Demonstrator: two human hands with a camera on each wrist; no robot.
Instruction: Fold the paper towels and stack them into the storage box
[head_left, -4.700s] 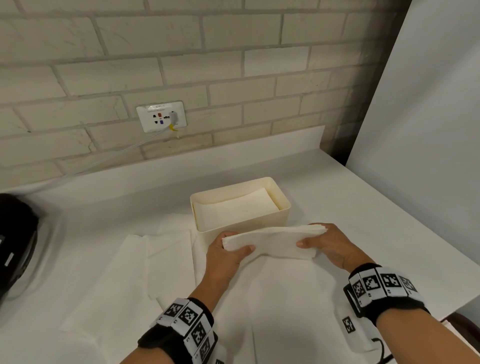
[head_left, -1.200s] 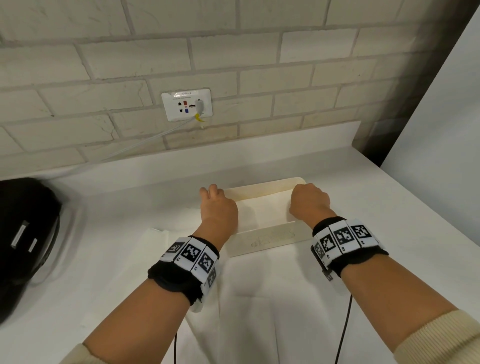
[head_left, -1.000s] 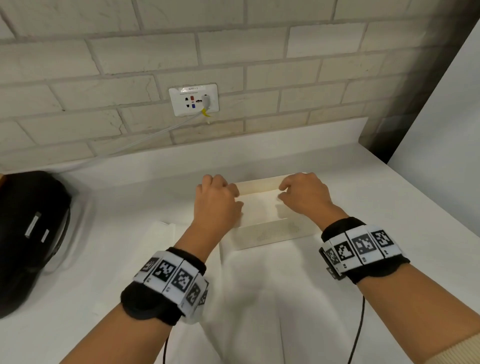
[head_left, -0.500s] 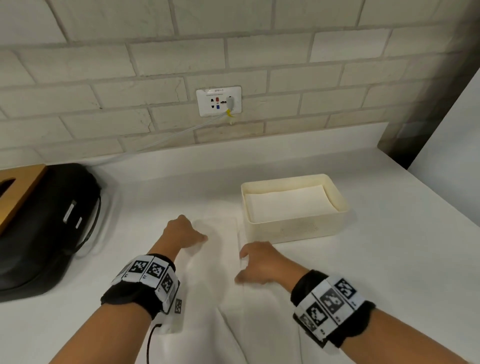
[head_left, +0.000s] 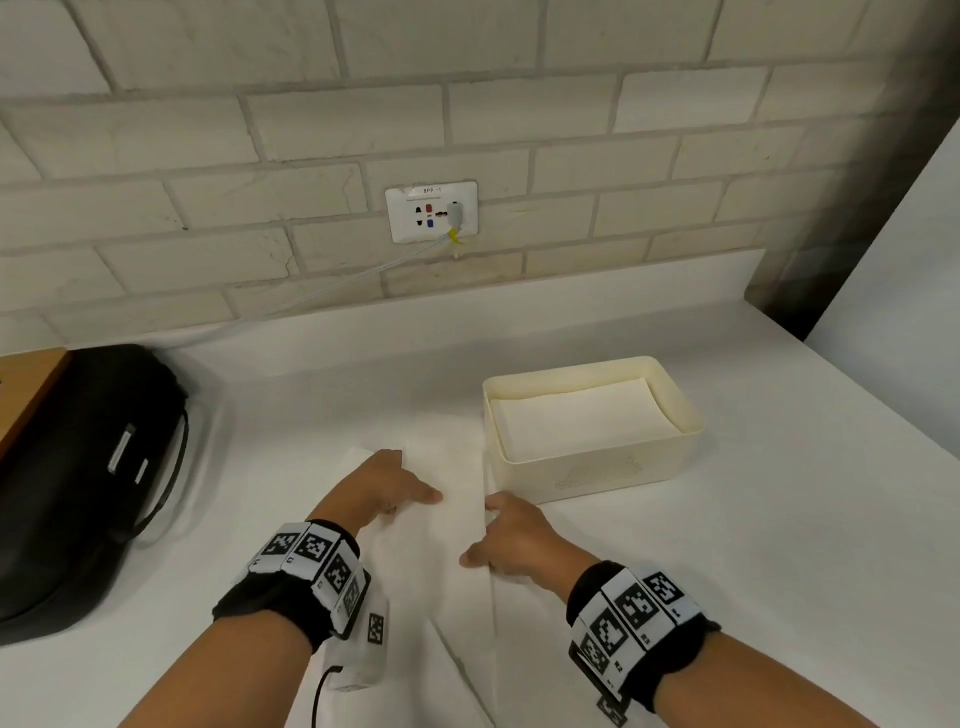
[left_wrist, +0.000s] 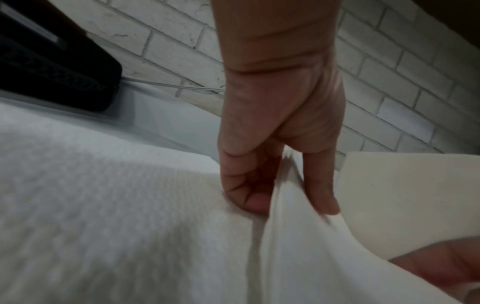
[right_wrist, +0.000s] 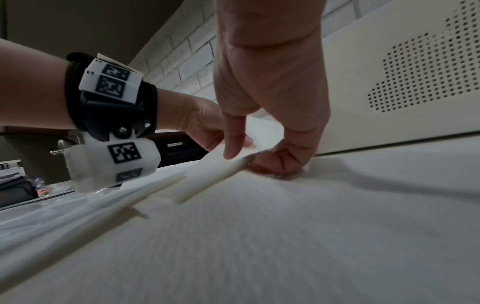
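a flat white paper towel sheet (head_left: 457, 525) is spread on the white countertop (head_left: 779, 519), just left of the cream rectangular plastic storage box (head_left: 597, 470). its edge is pinched between thumb and curled fingers of the left hand (head_left: 387, 486), and likewise by the right hand (head_left: 511, 540). a folded white towel stack (head_left: 582, 418) is held inside the box. a black bag (head_left: 83, 467) is located at far left

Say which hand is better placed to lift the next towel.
Right, marginally. The right hand pinches the paper towel edge, nearest the storage box. The left hand also pinches it, farther away.
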